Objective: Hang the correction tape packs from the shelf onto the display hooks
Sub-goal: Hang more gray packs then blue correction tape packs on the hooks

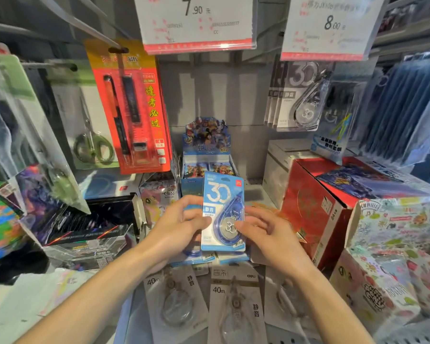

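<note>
A blue correction tape pack (222, 192) marked "30" stands upright at the centre, above the shelf. My left hand (176, 224) pinches its left edge and my right hand (263, 229) touches its right edge at the round dispenser. Under my hands lie more blue packs (209, 258) in a pile. Grey "40m" tape packs (236, 301) lie flat on the shelf closer to me. Grey "30" tape packs (298, 95) hang on a hook at the upper right, below the 8.00 price tag (330, 26). The space under the 7.90 price tag (196, 21) holds no packs.
A red pen pack (132, 105) and green scissors (92, 125) hang at the left. A cartoon card display box (206, 150) stands at the back of the shelf. Red cartons (315, 207) and patterned boxes (387, 269) crowd the right; dark boxes (90, 227) sit at the left.
</note>
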The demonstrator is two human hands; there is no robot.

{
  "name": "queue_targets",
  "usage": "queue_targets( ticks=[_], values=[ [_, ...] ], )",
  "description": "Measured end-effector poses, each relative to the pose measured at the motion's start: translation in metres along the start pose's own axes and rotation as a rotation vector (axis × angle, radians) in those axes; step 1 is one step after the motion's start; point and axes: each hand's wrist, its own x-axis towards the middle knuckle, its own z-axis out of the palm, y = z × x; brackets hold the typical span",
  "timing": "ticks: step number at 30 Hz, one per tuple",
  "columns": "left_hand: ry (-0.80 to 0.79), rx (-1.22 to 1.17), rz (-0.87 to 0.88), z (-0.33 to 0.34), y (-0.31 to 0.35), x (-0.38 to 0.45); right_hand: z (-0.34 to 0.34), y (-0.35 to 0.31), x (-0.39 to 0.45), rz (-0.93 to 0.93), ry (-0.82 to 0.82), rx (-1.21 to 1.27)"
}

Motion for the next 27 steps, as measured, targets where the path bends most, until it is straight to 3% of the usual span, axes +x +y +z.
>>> queue_targets(
  ticks=[13, 17, 22, 27],
  values=[
    [0.243, -0.058, 0.184, -0.056, -0.008, -0.056, 0.06, -0.041, -0.001, -0.053, -0.105, -0.021],
    [0.291, -0.038, 0.202, -0.072, -0.016, -0.069, 0.052, -0.021, 0.012, -0.076, -0.013, -0.523],
    [0.329, -0.015, 0.2, -0.08, -0.023, -0.073, 0.077, 0.001, 0.013, -0.046, -0.127, -0.926],
    [0.339, 0.031, 0.206, -0.085, -0.027, -0.073, 0.099, 0.007, 0.011, -0.08, -0.114, -1.112]
  ],
)
